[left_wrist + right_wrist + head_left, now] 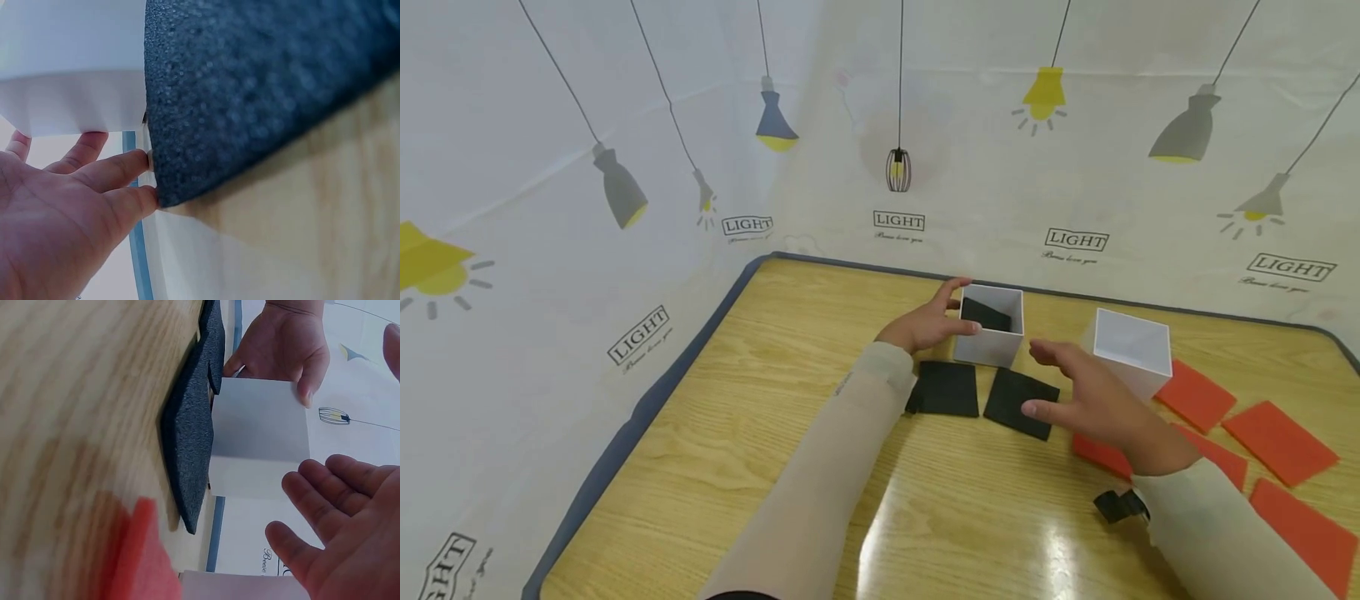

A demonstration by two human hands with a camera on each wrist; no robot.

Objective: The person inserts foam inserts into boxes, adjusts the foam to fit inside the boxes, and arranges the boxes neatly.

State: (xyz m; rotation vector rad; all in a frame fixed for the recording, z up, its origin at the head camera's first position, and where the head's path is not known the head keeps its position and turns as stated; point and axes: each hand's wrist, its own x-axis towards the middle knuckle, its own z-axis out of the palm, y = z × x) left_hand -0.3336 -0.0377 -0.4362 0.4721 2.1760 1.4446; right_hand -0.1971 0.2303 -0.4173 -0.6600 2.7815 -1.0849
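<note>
A white open-topped box (pixel 988 348) stands near the table's back edge, with a black foam square (pixel 985 315) leaning inside it. My left hand (pixel 928 325) holds the box at its left side, thumb over the front rim and fingers toward the back. Two more black foam squares, one on the left (pixel 948 388) and one on the right (pixel 1021 403), lie flat in front of the box. Fingers spread and fairly straight, my right hand (pixel 1093 400) hovers right of the box and holds nothing. In the right wrist view its palm (pixel 359 537) faces the box.
A second white box (pixel 1142 382) stands to the right, partly behind my right hand. Several red foam squares (pixel 1281 442) lie around and in front of it; my right arm covers some. A printed sheet (pixel 970 200) hangs behind the wooden table (pixel 760 358).
</note>
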